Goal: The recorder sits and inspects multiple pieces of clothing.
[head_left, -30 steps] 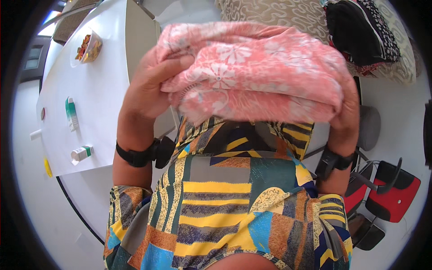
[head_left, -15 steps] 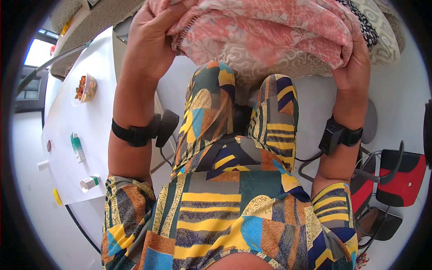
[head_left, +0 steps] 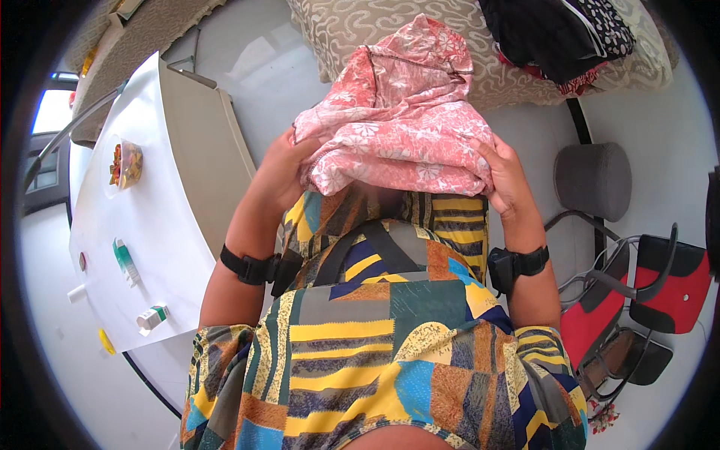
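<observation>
"What pattern has the soft pink cloth [head_left: 397,154] at upper centre?"
"White flowers, with dark stitching on its seams."
"And the beige fabric cover [head_left: 341,37] along the top?"
"Pale wavy lines."
"The loose patchwork clothing [head_left: 345,330], bottom centre?"
"Yellow, grey, brown, blue and dark green blocks, some striped."
"The angular padded chair [head_left: 667,300], lower right?"
"Red and black."

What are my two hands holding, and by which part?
Your left hand and right hand grip a pink, white-flowered cloth, bunched and soft, by opposite sides of its end nearest you.
</observation>
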### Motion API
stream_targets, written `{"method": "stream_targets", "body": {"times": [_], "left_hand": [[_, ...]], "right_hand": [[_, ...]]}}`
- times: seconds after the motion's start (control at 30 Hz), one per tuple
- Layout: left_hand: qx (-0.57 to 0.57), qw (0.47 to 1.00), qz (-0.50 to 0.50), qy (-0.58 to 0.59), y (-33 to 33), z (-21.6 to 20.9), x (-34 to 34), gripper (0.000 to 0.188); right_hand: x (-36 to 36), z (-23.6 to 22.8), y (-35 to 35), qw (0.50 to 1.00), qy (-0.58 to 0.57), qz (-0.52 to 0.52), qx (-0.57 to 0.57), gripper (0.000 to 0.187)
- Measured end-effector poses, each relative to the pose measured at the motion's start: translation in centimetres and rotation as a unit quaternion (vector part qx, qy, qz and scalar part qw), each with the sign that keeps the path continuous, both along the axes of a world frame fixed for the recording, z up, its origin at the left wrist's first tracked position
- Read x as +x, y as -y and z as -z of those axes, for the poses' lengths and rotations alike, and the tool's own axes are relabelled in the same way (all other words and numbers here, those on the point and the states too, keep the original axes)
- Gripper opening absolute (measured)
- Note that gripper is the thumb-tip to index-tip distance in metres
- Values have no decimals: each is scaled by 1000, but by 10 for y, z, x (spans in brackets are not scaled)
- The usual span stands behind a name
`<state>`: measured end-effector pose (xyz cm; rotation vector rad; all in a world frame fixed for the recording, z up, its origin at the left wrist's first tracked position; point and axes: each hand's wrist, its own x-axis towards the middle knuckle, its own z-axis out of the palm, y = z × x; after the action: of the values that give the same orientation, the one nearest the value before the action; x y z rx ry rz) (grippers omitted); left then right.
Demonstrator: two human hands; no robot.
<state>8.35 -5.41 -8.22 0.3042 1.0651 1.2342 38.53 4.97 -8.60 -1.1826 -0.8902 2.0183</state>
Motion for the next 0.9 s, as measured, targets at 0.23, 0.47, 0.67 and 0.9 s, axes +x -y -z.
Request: {"method": "stream_targets", "body": {"times": [0.23, 0.47, 0.67, 0.9], "left_hand": [[-9, 997, -25, 73, -2, -11, -4, 33], [179, 939, -40, 290, -44, 6, -39, 40], [96, 978, -118, -140, -61, 5, 3, 53], [156, 808, 50, -565, -55, 43, 20, 37]], "right_hand": [[9, 0, -2, 999, -25, 25, -23, 37], [-21, -1, -77, 974, -214, 66, 6, 35], [-43, 30, -86, 975, 113, 84, 174, 48], [-32, 75, -101, 862, 354, 113, 344, 66]]}}
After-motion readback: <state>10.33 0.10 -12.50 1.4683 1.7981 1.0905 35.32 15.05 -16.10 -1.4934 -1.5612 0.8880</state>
